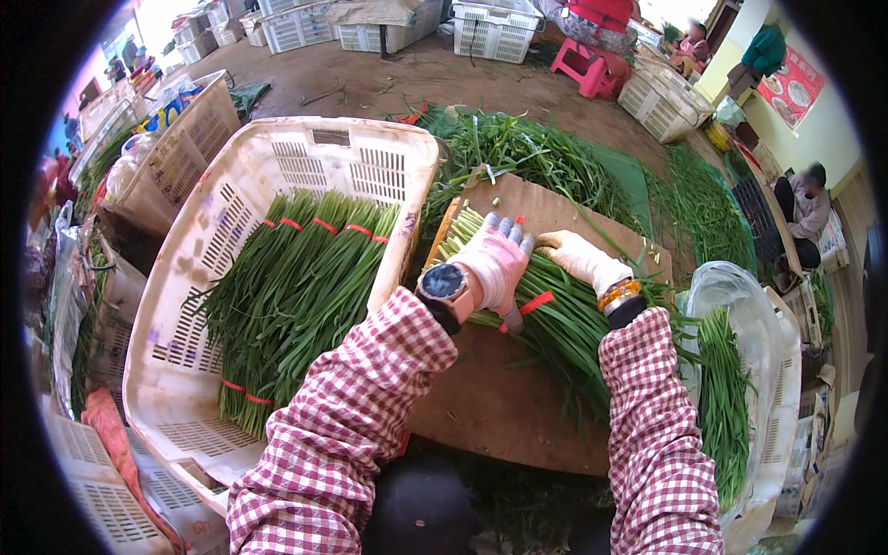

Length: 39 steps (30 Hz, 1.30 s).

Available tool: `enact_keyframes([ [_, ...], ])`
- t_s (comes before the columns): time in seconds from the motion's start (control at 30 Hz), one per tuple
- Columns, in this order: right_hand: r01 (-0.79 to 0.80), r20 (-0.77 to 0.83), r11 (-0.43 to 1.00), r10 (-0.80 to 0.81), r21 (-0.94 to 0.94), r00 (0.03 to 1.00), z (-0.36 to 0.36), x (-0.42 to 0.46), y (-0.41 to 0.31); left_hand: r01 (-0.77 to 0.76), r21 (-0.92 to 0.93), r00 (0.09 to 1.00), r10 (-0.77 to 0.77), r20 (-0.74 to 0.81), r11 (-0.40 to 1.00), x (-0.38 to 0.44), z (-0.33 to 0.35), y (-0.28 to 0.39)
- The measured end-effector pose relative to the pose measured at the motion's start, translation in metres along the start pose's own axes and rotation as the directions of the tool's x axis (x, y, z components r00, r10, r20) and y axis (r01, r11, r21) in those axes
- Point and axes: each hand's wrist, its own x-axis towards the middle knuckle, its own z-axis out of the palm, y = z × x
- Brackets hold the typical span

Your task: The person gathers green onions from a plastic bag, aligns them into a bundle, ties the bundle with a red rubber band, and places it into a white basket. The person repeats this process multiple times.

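Observation:
A bunch of long green leaf vegetable, likely garlic chives [565, 312], lies across a brown board [485, 409] before me, pale cut stems to the left. My left hand [494, 267], in a pink striped glove with bluish fingertips and a watch at the wrist, is closed over the bunch near its stems. Under its thumb a red band [536, 302] crosses the bunch, one flat end sticking out. White-gloved, my right hand [579, 258] grips the bunch's far side, farther along the leaves. The fingertips of both hands nearly meet.
A white plastic crate [166, 291] at left holds several red-banded bunches [305, 277]. Loose leaves [527, 149] are heaped behind the board. At right, a plastic-lined crate [780, 374] holds more greens [723, 409]. A pink stool [586, 66] stands farther back; a person [808, 208] sits at right.

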Motion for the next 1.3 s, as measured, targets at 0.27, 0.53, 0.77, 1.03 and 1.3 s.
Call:
enact_keyframes([
  [0.27, -0.125, -0.354, 0.943, 0.007, -0.310, 0.935, -0.003, 0.048, -0.017, -0.058, -0.098, 0.980, 0.075, 0.182, 0.993, 0.021, -0.018, -0.007],
  [0.53, -0.112, -0.419, 0.985, 0.048, -0.129, 0.907, 0.007, 0.044, -0.005, 0.006, -0.138, 0.998, 0.003, 0.064, 0.990, 0.006, -0.008, 0.000],
  [0.77, 0.135, -0.292, 0.681, 0.120, 0.719, 0.949, 0.027, -0.006, -0.022, 0.058, -0.130, 0.996, -0.067, -0.062, 0.990, -0.032, -0.003, 0.030],
  [1.03, 0.118, -0.358, 0.841, 0.095, 0.529, 0.929, 0.026, -0.089, -0.108, 0.264, -0.236, 0.922, -0.317, -0.223, 0.935, -0.093, 0.011, 0.076],
  [1.3, 0.248, -0.633, 0.959, -0.276, -0.134, 0.724, 0.044, -0.105, -0.120, 0.228, -0.064, 0.924, -0.236, -0.301, 0.972, -0.087, 0.025, 0.076],
])
